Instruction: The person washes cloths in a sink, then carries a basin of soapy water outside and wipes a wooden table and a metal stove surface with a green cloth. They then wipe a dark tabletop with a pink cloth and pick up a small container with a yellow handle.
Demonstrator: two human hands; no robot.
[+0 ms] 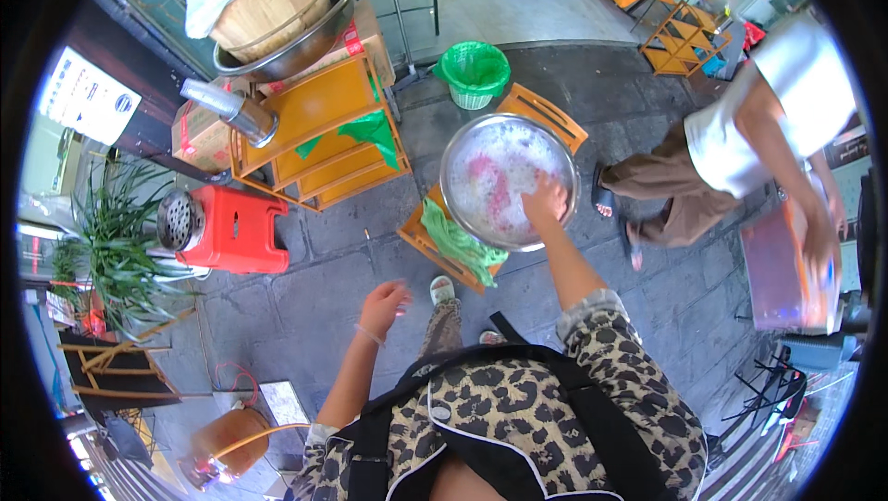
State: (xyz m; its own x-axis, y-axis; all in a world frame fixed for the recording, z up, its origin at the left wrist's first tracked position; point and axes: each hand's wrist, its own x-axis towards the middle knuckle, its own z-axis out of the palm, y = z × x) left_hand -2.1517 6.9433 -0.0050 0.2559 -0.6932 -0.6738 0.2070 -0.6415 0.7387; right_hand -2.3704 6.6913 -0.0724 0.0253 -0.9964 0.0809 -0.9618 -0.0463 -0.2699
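Note:
A round metal basin (454, 213) of foamy water stands on a low wooden stand (406, 230). Pink things (494, 189) show through the suds, too covered to identify. My right hand (547, 201) reaches over the near right side of the basin into the foam. Whether its fingers grip anything beneath cannot be made out. My left hand (386, 308) hangs above the paving, apart from the basin, its fingers loosely spread around nothing. A crumpled light green plastic bag (454, 241) lies on the stand's near end, against the basin.
A green-lined waste basket (473, 78) stands beyond the basin. Left are a wooden shelf cart (326, 112), a red plastic stool (236, 227) and a potted plant (111, 237). At right another person (728, 133) bends over a plastic box (784, 272). A gas cylinder (236, 438) is at lower left.

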